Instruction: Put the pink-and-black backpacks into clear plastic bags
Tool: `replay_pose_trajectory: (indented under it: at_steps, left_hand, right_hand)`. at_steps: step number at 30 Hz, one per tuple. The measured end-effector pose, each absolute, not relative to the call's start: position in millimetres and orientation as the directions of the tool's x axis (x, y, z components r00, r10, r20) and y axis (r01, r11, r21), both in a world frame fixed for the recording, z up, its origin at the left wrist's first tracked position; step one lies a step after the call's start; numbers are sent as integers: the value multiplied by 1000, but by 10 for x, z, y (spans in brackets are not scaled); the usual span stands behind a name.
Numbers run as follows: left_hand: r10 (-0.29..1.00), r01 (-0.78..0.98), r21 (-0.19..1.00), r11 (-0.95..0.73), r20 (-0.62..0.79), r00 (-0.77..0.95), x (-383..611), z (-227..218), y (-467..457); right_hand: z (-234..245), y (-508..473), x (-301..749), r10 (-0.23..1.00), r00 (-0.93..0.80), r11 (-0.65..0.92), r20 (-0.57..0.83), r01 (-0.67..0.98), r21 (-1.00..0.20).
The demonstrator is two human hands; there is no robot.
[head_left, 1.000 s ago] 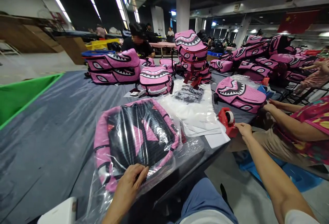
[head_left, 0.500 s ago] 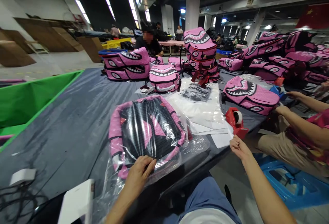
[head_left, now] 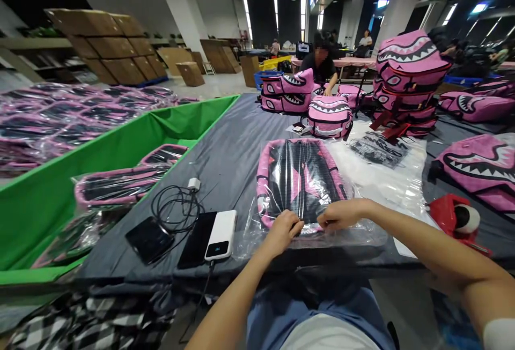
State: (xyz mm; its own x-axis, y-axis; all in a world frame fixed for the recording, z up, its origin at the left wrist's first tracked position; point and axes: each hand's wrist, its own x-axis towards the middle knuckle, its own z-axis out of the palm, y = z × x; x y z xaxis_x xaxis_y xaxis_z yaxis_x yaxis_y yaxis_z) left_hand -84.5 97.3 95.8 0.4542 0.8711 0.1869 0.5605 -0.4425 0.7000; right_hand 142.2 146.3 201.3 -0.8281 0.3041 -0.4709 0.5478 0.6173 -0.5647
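Observation:
A pink and black backpack (head_left: 301, 178) lies flat inside a clear plastic bag (head_left: 362, 229) on the grey table (head_left: 225, 162), right in front of me. My left hand (head_left: 282, 230) presses on the bag's near edge with its fingers curled. Beside it my right hand (head_left: 341, 214) pinches the same edge of the plastic, fingers together. A red tape dispenser (head_left: 456, 218) stands to the right of the bag, apart from both hands.
Left of the bag lie a white power bank (head_left: 221, 235), two dark phones and a coiled cable (head_left: 175, 208). A green bin (head_left: 100, 168) at the left holds bagged backpacks. Pink shark-mouth backpacks (head_left: 406, 71) are stacked at the back, where a person in black works. Loose plastic bags (head_left: 386, 173) lie right.
My right hand left the tape dispenser and came across to the bag's near edge beside my left hand. The view has swung left, showing the green bin and the phones.

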Motion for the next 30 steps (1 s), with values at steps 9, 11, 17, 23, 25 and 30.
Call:
replay_pose_trajectory:
  at_steps: [9, 11, 17, 23, 25, 30]
  left_hand:
    - [847, 544, 687, -482, 205, 491, -862, 910, 981]
    - [845, 541, 688, -484, 207, 492, -870, 897, 980]
    - [845, 540, 684, -491, 225, 485, -858, 882, 985]
    - [819, 541, 655, -528, 224, 528, -901, 962, 974]
    - [787, 535, 609, -585, 268, 555, -1032, 992, 918]
    - [792, 684, 410, -604, 403, 458, -1471, 927, 787]
  right_hand:
    - [1751, 1734, 1287, 695, -579, 595, -427, 796, -111]
    - [1699, 1779, 1486, 789, -500, 479, -356, 864, -154]
    - [1590, 1395, 1855, 921, -388, 358, -40, 882, -307]
    - [1418, 1077, 1487, 815, -571, 515, -98, 792, -329]
    - [1405, 1136, 1423, 807, -567, 514, -166, 813, -274]
    - [1375, 1145, 1420, 814, -575, 528, -78, 790, -310]
